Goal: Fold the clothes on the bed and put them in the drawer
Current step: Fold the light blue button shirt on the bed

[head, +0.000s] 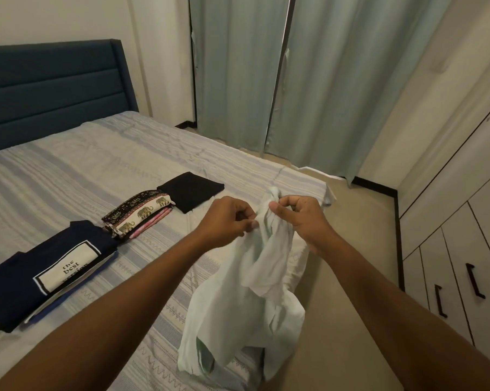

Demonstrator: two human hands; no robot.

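Pale mint garment point(249, 280), bunched, hanging over bed point(103, 165) edge; my left hand point(227, 218) and right hand point(300, 218) fingers pinch its top. Beyond, folded on the bed: navy shirt point(24, 286), elephant-print cloth point(139, 213), black piece point(190, 190).

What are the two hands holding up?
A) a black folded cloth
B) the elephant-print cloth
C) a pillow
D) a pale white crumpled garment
D: the left hand and right hand both pinch the top of the pale white crumpled garment, which hangs over the bed's edge.
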